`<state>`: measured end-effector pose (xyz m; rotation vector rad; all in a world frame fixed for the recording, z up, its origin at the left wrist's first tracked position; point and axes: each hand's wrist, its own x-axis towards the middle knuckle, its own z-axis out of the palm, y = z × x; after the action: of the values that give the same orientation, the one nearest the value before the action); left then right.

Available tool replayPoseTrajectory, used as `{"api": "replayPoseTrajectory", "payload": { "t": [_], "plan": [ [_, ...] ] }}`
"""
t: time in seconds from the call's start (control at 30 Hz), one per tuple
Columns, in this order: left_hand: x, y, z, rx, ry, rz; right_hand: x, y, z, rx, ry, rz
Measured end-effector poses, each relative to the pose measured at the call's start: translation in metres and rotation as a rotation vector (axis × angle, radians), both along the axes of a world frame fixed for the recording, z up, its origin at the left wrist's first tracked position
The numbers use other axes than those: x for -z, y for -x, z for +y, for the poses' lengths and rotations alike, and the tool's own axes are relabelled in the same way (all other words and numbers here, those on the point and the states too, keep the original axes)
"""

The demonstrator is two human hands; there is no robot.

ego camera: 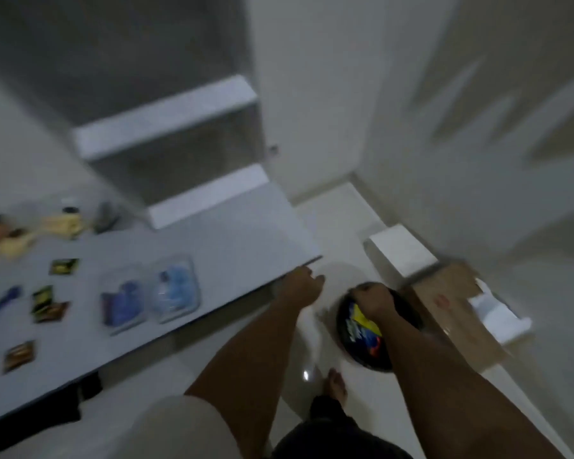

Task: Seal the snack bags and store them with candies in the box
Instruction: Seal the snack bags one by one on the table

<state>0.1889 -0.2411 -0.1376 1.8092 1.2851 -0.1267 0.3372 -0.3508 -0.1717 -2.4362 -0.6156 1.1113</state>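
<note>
Reaching down, the right hand (375, 301) pinched a snack bag (365, 329) inside a black bin (408, 313); the left hand (304, 283), grip unclear, touched the desk (212, 246) edge.

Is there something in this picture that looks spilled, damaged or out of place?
Nothing looks spilled, though the picture is blurred. The right hand reaches into a black round bin holding a blue-yellow wrapper, away from the table.

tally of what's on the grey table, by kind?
Blurred frame, so rough:
Small dark sachets: 4
Clear plastic containers with blue contents: 2
Pale yellow items: 2
Blue tool: 1
Grey object: 1
Total: 10, with more cut off at the left edge.
</note>
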Motion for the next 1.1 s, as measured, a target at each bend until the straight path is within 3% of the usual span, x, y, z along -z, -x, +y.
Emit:
{"api": "replayPoseTrajectory", "payload": {
  "t": [0.27, 0.57, 0.83, 1.1],
  "plan": [
    [-0.065, 0.236, 0.04, -0.285, -0.054, -0.02, -0.059, 0.19, 0.089, -0.266, -0.183, -0.093],
    [-0.093, 0.494, 0.059, -0.712, -0.169, -0.018, -0.106, 0.369, 0.174, -0.523, -0.341, -0.078],
    [-0.078, 0.59, 0.096, -0.857, -0.178, -0.05, -0.098, 0.467, 0.247, -0.634, -0.348, -0.052],
    [-0.045, 0.621, 0.231, -0.811, -0.206, -0.039, -0.063, 0.529, 0.377, -0.633, -0.353, -0.047]
  ]
}}
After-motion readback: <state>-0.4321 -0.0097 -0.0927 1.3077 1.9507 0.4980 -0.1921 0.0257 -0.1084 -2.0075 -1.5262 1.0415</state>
